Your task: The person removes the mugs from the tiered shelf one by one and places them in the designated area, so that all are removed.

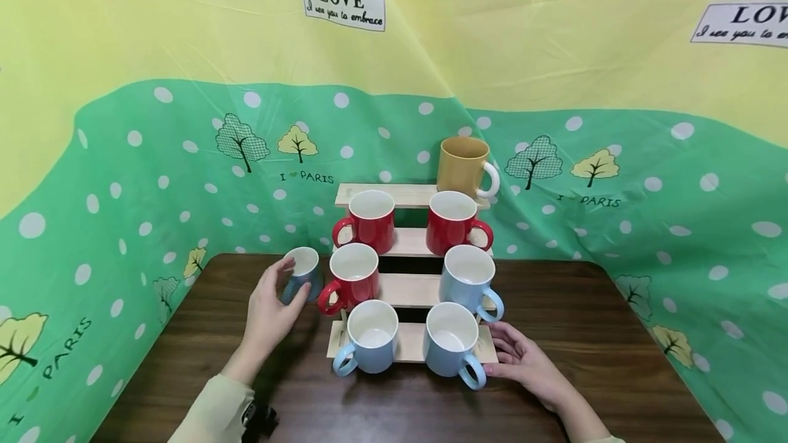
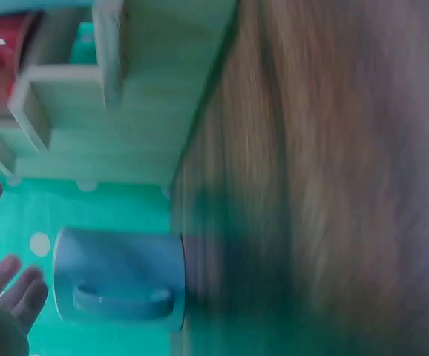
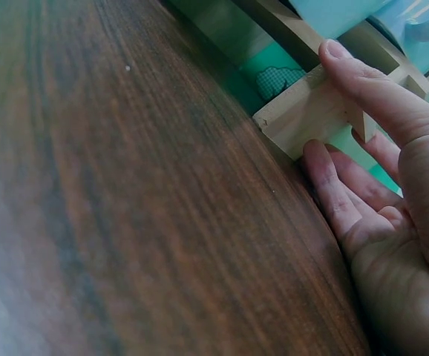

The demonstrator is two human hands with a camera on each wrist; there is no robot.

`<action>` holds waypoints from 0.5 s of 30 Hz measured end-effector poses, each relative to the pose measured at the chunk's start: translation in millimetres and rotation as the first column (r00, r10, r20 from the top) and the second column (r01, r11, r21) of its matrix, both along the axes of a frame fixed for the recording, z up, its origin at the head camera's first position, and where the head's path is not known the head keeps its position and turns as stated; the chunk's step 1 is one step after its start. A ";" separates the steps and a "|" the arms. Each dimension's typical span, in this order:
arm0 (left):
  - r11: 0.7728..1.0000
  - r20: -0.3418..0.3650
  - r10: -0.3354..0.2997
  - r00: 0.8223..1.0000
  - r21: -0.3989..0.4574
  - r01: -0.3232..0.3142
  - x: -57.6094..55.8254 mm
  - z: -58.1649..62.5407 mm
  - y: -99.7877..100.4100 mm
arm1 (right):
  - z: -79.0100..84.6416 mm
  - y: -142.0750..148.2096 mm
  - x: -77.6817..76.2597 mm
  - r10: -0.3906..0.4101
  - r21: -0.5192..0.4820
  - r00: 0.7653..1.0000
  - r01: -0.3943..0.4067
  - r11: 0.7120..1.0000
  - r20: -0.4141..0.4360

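A grey-blue mug point(image 1: 313, 276) stands upright on the table, left of a tiered wooden rack point(image 1: 409, 342). My left hand point(image 1: 269, 307) is beside this mug, thumb and fingers spread about it. In the left wrist view, the fingers point(image 2: 30, 297) show a gap from the mug point(image 2: 122, 256), whose handle faces the camera. At the rack's lower right end, my right hand point(image 1: 528, 362) grips the wood. The right wrist view has the thumb point(image 3: 363, 81) on the rack's edge and curled fingers against its side.
On the rack, light blue mugs point(image 1: 372, 333) fill the bottom tier; a red mug point(image 1: 356, 280) and a blue mug point(image 1: 466, 279) share the second. Two red mugs point(image 1: 377, 227) sit above, and a tan mug point(image 1: 458, 166) tops the right. A patterned cloth point(image 1: 154, 176) hangs behind the table point(image 1: 554, 306).
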State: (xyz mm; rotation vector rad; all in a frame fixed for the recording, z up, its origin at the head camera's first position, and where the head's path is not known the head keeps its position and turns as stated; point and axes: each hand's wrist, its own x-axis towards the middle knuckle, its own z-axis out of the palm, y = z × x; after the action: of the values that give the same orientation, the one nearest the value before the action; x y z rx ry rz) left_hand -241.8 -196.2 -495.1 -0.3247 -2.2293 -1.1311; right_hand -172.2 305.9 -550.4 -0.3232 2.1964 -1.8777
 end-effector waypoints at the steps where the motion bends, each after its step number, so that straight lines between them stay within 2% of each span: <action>1: 1.000 0.012 -0.018 1.000 0.019 0.017 3.8 -0.2 1.6 | 0.0 0.2 0.1 -0.007 0.000 1.000 0.007 1.000 0.008; 5: 0.987 0.087 -0.093 0.992 0.139 0.080 19.9 -2.0 8.6 | 0.6 -0.7 2.5 0.009 -0.018 1.000 -0.009 1.000 -0.002; 7: 0.967 0.146 -0.133 0.980 0.236 0.096 27.2 -2.8 12.0 | 0.6 -1.1 3.0 0.020 -0.025 1.000 -0.020 0.999 -0.015; 10: 0.905 0.236 -0.214 0.948 0.414 0.102 34.4 -5.0 17.5 | 1.6 -1.5 2.3 0.009 -0.023 1.000 -0.010 1.000 -0.015; 13: 0.845 0.308 -0.286 0.908 0.527 0.087 37.9 -11.8 21.6 | 2.7 -1.3 1.0 -0.009 -0.016 1.000 0.009 1.000 -0.003; 15: 0.827 0.342 -0.321 0.883 0.555 0.086 39.5 -19.2 22.5 | 3.0 -1.3 1.2 -0.014 -0.013 1.000 0.014 1.000 0.006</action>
State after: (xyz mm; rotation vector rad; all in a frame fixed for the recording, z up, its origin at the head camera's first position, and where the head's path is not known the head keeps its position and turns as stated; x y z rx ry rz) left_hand -202.3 -173.7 -514.3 -0.0915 -2.1419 -2.0442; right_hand -171.1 304.7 -547.4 -0.3054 2.1893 -1.8978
